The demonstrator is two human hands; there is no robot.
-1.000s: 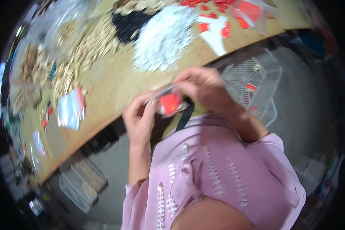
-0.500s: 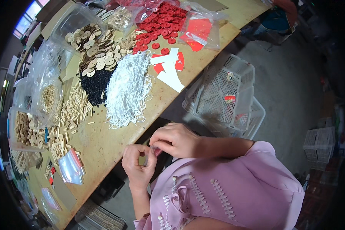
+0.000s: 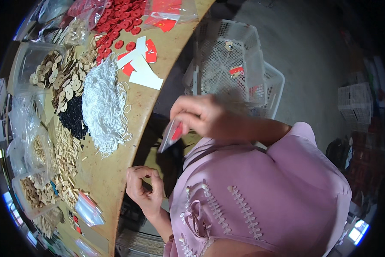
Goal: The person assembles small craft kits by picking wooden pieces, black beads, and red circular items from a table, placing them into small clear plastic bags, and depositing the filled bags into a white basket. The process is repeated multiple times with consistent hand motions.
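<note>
From my remote feed I see the hands part — both were together at the small clear plastic packet a moment ago. Now only the right hand pinches its far end, fingers closed, just off the right edge of the table. The left hand curls loosely, nothing visible inside — I judge the two-handed work on this packet finished.

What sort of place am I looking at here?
Probably a small handwork workshop: the worktable bears heaps of red discs, wooden discs and white string loops, a plastic basket sits beside it, and the person's right hand holds a small clear bag.
</note>
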